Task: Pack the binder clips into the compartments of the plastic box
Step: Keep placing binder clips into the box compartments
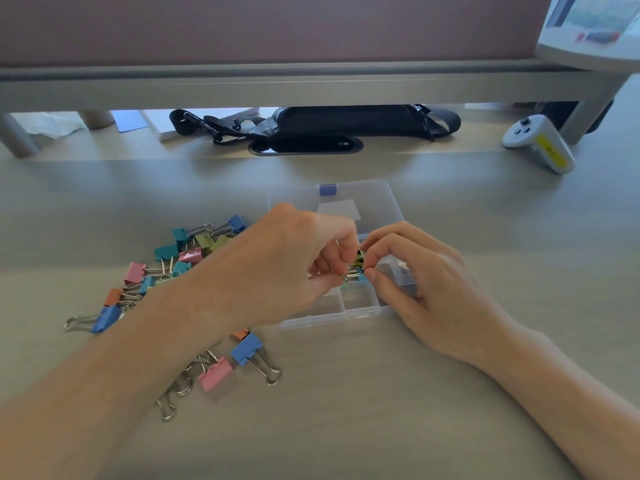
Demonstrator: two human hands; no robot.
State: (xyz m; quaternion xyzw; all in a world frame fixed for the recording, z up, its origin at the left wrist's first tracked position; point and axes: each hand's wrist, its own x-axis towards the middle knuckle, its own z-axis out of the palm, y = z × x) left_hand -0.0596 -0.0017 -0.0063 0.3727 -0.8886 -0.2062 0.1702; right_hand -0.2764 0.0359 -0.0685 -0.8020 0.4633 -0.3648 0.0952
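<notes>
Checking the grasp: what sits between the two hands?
Head view: binder clips, pinched by the left hand and right hand over the plastic box.

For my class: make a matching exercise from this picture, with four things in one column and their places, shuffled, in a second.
Things
1. plastic box
2. loose binder clips
3. held binder clip
4. white controller

Places
A. far right of the desk, by the shelf leg
B. pinched between the left hand and the right hand
C. heaped on the desk, left of the box
D. middle of the desk, lid open

Pairs: 1-D, 2-C, 3-B, 4-A
</notes>
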